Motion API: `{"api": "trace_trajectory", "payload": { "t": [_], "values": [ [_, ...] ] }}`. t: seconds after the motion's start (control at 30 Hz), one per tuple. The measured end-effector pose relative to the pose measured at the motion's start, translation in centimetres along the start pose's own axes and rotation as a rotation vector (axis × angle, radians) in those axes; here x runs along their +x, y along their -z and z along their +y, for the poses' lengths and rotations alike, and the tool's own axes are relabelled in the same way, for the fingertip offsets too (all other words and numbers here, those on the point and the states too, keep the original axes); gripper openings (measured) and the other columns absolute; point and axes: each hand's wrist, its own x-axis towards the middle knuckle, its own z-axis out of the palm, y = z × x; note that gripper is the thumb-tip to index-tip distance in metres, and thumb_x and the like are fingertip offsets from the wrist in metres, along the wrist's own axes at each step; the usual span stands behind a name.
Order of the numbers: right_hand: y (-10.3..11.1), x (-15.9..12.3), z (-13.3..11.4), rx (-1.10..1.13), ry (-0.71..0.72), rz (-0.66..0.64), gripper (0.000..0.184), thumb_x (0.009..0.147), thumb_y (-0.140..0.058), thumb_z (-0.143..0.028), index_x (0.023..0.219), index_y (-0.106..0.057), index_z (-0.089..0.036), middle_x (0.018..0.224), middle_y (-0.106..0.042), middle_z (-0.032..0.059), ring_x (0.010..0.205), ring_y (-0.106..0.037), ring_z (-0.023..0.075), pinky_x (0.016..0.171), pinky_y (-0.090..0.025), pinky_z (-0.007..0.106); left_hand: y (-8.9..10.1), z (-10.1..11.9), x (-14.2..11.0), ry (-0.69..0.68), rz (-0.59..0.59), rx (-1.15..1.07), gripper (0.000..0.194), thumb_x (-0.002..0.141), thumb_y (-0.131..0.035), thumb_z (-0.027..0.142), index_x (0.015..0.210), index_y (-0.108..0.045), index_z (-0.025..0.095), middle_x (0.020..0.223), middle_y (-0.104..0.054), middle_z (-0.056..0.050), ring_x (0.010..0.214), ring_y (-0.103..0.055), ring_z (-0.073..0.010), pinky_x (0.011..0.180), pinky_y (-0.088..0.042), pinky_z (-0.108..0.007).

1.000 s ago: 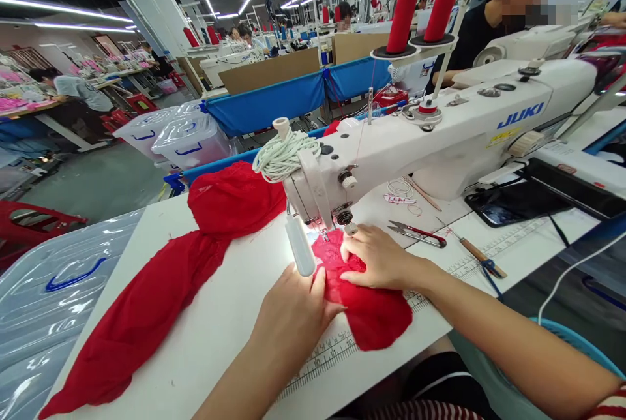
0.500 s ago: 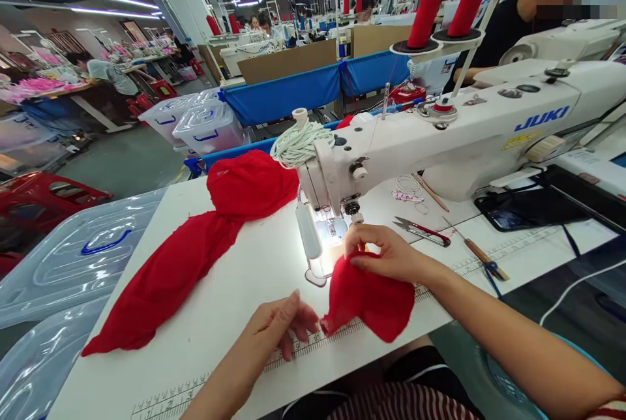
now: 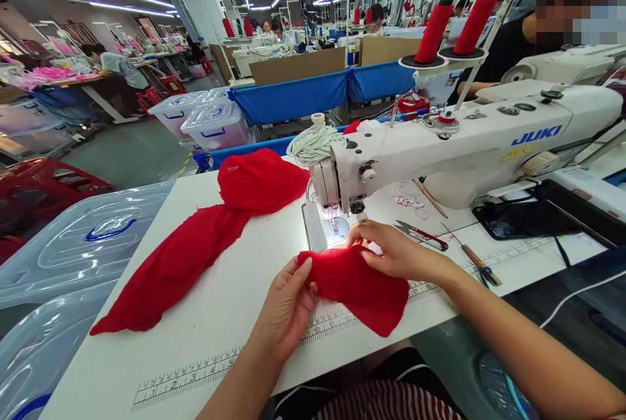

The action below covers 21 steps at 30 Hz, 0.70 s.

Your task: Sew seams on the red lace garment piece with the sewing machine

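Observation:
A small piece of red fabric (image 3: pixel 359 283) is stretched between my two hands, just in front of the sewing machine (image 3: pixel 420 152). My left hand (image 3: pixel 291 302) pinches its left corner between thumb and fingers. At its upper edge, close to the needle area, my right hand (image 3: pixel 386 247) grips the cloth; some of those fingertips are hidden behind it. The fabric's lower right part hangs loose over the printed ruler (image 3: pixel 210 368) on the table. The presser foot is partly hidden behind my hand and the machine head.
Larger red cloth pieces (image 3: pixel 180 263) lie on the table's left side. Right of the needle are thread snips (image 3: pixel 423 235), a wooden-handled awl (image 3: pixel 479 263) and a black phone (image 3: pixel 528 219). Clear plastic boxes (image 3: pixel 98 231) stand left of the table. A co-worker (image 3: pixel 518 35) sits beyond the machine.
My left hand has moved up and taken hold of the fabric's left corner, which hung free before. The cloth is now spread wider between both hands. My view has shifted slightly.

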Motion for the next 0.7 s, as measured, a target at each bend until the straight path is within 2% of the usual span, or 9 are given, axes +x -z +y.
{"api": "trace_trajectory", "payload": {
  "t": [0.1, 0.17, 0.2, 0.27, 0.33, 0.5, 0.7],
  "values": [
    [0.5, -0.4, -0.6, -0.146, -0.025, -0.027, 0.016, 0.085, -0.059, -0.023, 0.099, -0.054, -0.021, 0.100, -0.059, 0.0046, 0.090, -0.055, 0.0187, 0.078, -0.044, 0.032, -0.2, 0.0, 0.5, 0.068, -0.143, 0.014, 0.018, 0.074, -0.074, 0.020, 0.090, -0.067, 0.015, 0.091, -0.068, -0.003, 0.075, -0.062, -0.0075, 0.069, -0.051, -0.016],
    [0.2, -0.6, -0.7, -0.177, -0.045, 0.049, 0.015, 0.086, -0.061, -0.029, 0.096, -0.055, -0.020, 0.098, -0.060, 0.0051, 0.091, -0.055, 0.0196, 0.079, -0.044, 0.033, -0.5, 0.0, 0.8, 0.068, -0.237, 0.074, 0.021, 0.077, -0.071, 0.021, 0.097, -0.067, 0.013, 0.094, -0.069, -0.006, 0.082, -0.063, -0.0117, 0.078, -0.052, -0.022],
    [-0.1, -0.7, -0.7, -0.187, -0.054, 0.095, 0.011, 0.086, -0.060, -0.027, 0.094, -0.056, -0.020, 0.096, -0.061, 0.0046, 0.090, -0.056, 0.0193, 0.078, -0.044, 0.032, -0.7, 0.0, 1.0, 0.064, -0.257, 0.098, 0.021, 0.077, -0.070, 0.022, 0.096, -0.067, 0.013, 0.093, -0.069, -0.007, 0.083, -0.064, -0.0134, 0.080, -0.051, -0.024],
    [-1.0, -0.9, -0.4, -0.208, -0.059, 0.177, 0.005, 0.085, -0.056, -0.016, 0.088, -0.057, -0.020, 0.090, -0.062, 0.0032, 0.086, -0.056, 0.0181, 0.075, -0.044, 0.031, -1.0, 0.0, 1.3, 0.058, -0.247, 0.135, 0.017, 0.076, -0.071, 0.022, 0.091, -0.067, 0.013, 0.089, -0.070, -0.006, 0.083, -0.064, -0.0147, 0.080, -0.051, -0.026],
    [-1.8, -1.0, 0.1, -0.235, -0.045, 0.254, 0.014, 0.082, -0.052, -0.007, 0.085, -0.057, -0.020, 0.087, -0.063, 0.0025, 0.082, -0.056, 0.0176, 0.073, -0.044, 0.031, -1.3, 0.1, 1.8, 0.056, -0.219, 0.168, 0.014, 0.074, -0.073, 0.021, 0.082, -0.066, 0.013, 0.085, -0.070, -0.006, 0.079, -0.063, -0.0139, 0.077, -0.050, -0.025],
    [-3.0, -1.0, 1.7, -0.313, 0.040, 0.463, 0.020, 0.079, -0.047, -0.002, 0.085, -0.055, -0.020, 0.087, -0.062, 0.0038, 0.080, -0.056, 0.0190, 0.071, -0.044, 0.033, -1.4, 0.4, 2.8, 0.003, -0.197, 0.265, 0.017, 0.070, -0.075, 0.025, 0.079, -0.066, 0.012, 0.077, -0.068, -0.005, 0.066, -0.056, -0.0113, 0.066, -0.047, -0.023],
    [-3.6, -0.9, 2.6, -0.308, 0.077, 0.523, 0.022, 0.080, -0.045, -0.002, 0.088, -0.054, -0.020, 0.088, -0.061, 0.0051, 0.080, -0.057, 0.0199, 0.071, -0.046, 0.034, -0.9, 0.2, 3.2, -0.021, -0.217, 0.287, 0.019, 0.071, -0.075, 0.028, 0.077, -0.066, 0.013, 0.069, -0.064, -0.002, 0.065, -0.052, -0.0108, 0.065, -0.045, -0.023]
  ]
}}
